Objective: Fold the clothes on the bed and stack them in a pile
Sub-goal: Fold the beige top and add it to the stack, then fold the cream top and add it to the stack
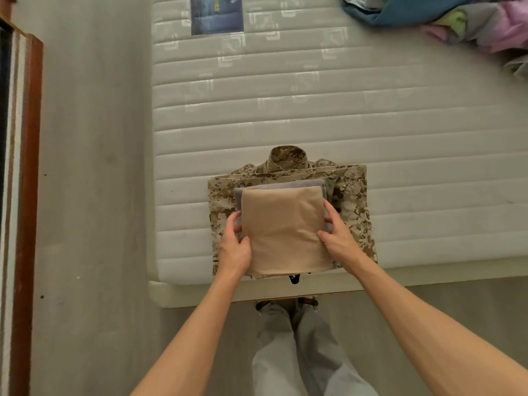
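A folded beige garment (283,227) lies on top of a folded grey one (280,184), and both rest on folded camouflage clothes (351,201) near the front edge of the bed. My left hand (235,247) grips the beige garment's left edge with thumb on top and fingers under. My right hand (337,232) grips its right edge the same way. A heap of unfolded clothes (445,18) in teal, pink, green and grey lies at the far right corner of the mattress.
The bare white quilted mattress (285,115) carries a blue label (217,14) at the far end. Grey floor runs along the left, with a wooden-framed piece of furniture (28,167) at the left edge. My legs stand against the bed's front edge.
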